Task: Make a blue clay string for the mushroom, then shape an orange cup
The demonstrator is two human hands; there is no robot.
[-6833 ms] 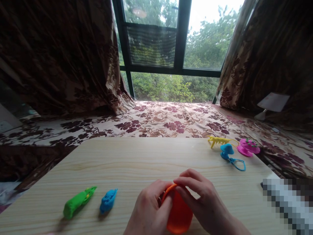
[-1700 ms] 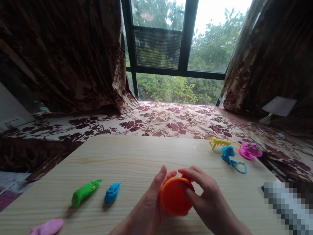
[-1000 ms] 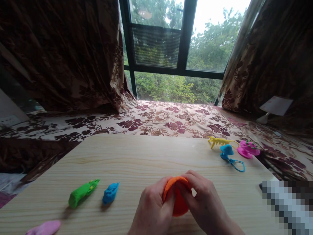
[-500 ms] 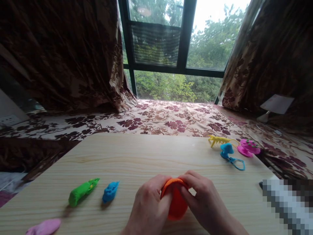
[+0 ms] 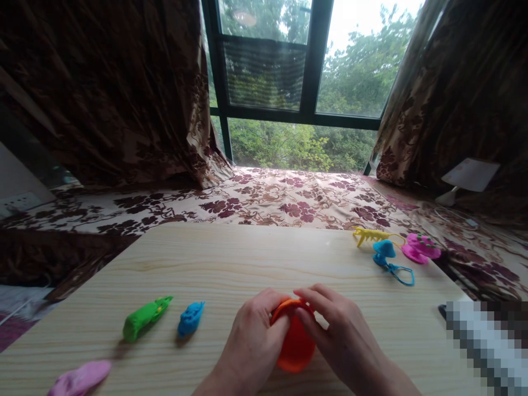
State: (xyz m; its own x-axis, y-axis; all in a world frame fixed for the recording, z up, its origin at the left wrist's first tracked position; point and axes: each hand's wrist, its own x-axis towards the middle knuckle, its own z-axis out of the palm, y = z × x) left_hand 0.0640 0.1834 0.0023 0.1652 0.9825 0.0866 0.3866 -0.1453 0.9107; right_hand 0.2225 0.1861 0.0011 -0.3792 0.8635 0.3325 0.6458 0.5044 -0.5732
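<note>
An orange clay cup (image 5: 296,349) with a thick rolled rim stands between my hands near the table's front. My left hand (image 5: 258,335) is closed on its left rim, the thumb inside and the fingers outside. On the right rim, my right hand (image 5: 338,330) has its thumb at the inner side and its fingers over the outer edge. Left of my hands lies a blue clay lump (image 5: 191,319) with a pointed end. Beside it is a green clay roll (image 5: 146,319) with small yellow bits, and a pink clay piece (image 5: 80,379) sits at the lower left.
A yellow clay animal figure (image 5: 371,236), a blue mushroom-like shape (image 5: 384,250) with a thin loop, and a pink piece (image 5: 421,248) with green dots sit at the table's (image 5: 231,258) far right corner. A blurred-out object (image 5: 487,346) lies at the right edge.
My right hand's fingers have loosened and shifted slightly left along the rim. My left hand keeps its hold. The view has shifted a little.
</note>
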